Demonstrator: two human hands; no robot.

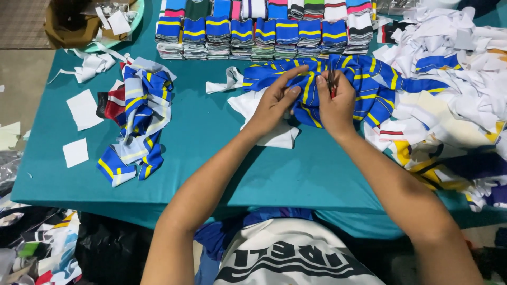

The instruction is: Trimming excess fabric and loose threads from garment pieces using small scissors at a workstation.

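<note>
Both hands meet on a blue cloth strip with yellow stripes (346, 79), lying bunched across the middle of the teal table (211, 132). Fingers of the left hand (275, 103) press down and pinch a fold of it, while the right hand (336, 103) is closed around small scissors (331, 84) (only the dark blades and a bit of red show) set against the same fold. Under the cloth lies a white piece (253, 113). Behind stand neat stacks of folded striped bands (264, 34). Left of the hands sits a loose heap of blue and white strips (138, 116), and to the right a big pile of white scraps (454, 63).
</note>
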